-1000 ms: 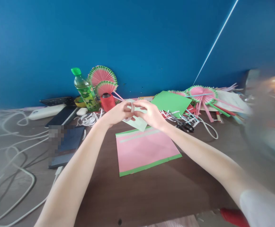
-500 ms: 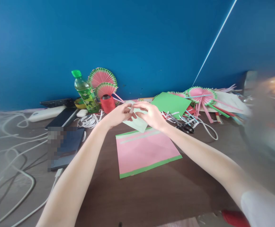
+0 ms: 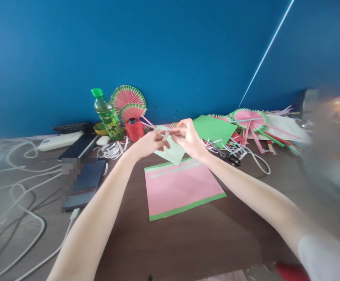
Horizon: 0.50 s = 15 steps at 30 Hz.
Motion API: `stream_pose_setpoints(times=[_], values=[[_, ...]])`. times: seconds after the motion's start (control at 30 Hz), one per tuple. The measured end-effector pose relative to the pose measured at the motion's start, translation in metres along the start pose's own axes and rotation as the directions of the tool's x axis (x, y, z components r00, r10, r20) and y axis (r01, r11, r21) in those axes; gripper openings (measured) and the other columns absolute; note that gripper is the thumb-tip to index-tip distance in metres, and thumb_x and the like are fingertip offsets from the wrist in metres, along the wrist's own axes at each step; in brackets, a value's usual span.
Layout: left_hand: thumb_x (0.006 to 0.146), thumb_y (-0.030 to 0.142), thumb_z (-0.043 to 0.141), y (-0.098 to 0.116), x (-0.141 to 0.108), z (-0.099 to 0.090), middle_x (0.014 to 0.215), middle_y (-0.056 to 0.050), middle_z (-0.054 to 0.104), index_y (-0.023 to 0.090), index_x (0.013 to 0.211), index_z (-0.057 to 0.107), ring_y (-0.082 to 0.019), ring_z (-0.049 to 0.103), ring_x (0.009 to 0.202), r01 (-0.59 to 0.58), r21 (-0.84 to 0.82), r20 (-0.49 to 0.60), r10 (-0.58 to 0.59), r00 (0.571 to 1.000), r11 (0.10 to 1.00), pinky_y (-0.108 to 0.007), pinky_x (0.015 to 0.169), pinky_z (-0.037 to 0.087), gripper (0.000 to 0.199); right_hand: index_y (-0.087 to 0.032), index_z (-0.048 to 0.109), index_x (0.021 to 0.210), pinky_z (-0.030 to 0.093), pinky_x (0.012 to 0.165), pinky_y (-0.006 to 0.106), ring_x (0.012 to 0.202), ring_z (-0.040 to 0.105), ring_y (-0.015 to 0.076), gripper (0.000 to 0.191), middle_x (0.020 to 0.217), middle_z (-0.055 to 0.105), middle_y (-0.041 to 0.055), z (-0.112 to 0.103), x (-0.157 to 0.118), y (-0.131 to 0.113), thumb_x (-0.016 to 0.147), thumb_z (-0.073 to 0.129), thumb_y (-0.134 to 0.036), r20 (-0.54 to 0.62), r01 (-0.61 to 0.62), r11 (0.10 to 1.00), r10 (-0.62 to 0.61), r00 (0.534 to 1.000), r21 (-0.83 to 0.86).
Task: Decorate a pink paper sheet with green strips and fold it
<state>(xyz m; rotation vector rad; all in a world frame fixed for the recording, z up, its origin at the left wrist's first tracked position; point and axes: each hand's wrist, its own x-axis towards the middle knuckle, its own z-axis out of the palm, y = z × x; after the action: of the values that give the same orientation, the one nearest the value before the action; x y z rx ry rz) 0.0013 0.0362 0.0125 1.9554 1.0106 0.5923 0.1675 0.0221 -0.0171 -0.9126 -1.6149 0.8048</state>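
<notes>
My left hand (image 3: pixel 151 143) is closed on a small white tape roll (image 3: pixel 165 135) above the back edge of the pink sheet. Close against the roll, my right hand (image 3: pixel 187 138) has its fingers bent together at the roll's right side; what they pinch, if anything, is too small to make out. Below both hands lies a pale green paper (image 3: pixel 174 153), partly covered by them. The pink sheet (image 3: pixel 181 187) lies flat nearer to me, with green strips along its front and back edges and pale strips near the back.
Behind on the left stand a green bottle (image 3: pixel 107 117), a red roll (image 3: pixel 134 130) and pink paper fans (image 3: pixel 128 98). Green paper (image 3: pixel 215 128), scissors (image 3: pixel 230 158) and more fans (image 3: pixel 249 118) lie right. Cables (image 3: pixel 38 210) and a dark booklet (image 3: pixel 88 185) are left.
My right hand's fingers have lifted and bent more upright beside the tape roll. My left hand still holds the roll. The whole view has shifted slightly.
</notes>
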Motion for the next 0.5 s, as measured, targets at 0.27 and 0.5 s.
stream_pose_setpoints(times=[0.27, 0.5], values=[[0.079, 0.028, 0.045, 0.0019, -0.0024, 0.0071, 0.078, -0.004, 0.065, 0.017, 0.102, 0.046, -0.016, 0.056, 0.069, -0.009, 0.312, -0.118, 0.048, 0.992, 0.950, -0.027, 0.061, 0.039, 0.025, -0.019, 0.051, 0.071, 0.047, 0.075, 0.032, 0.078, 0.061, 0.0159, 0.012, 0.079, 0.063, 0.0021, -0.0016, 0.0033, -0.0006, 0.074, 0.056, -0.029, -0.001, -0.036, 0.981, 0.036, 0.999, -0.193], [0.079, 0.031, 0.049, -0.0017, -0.0005, 0.0102, 0.070, 0.000, 0.060, 0.022, 0.087, 0.046, -0.014, 0.052, 0.061, -0.020, 0.400, -0.232, 0.122, 0.965, 0.916, -0.025, 0.057, 0.036, 0.013, -0.018, 0.048, 0.072, 0.051, 0.067, 0.032, 0.070, 0.065, 0.0163, 0.011, 0.077, 0.063, 0.0039, -0.0091, 0.0078, -0.0021, 0.079, 0.052, -0.026, 0.053, -0.215, 0.969, 0.223, 0.973, -0.124]])
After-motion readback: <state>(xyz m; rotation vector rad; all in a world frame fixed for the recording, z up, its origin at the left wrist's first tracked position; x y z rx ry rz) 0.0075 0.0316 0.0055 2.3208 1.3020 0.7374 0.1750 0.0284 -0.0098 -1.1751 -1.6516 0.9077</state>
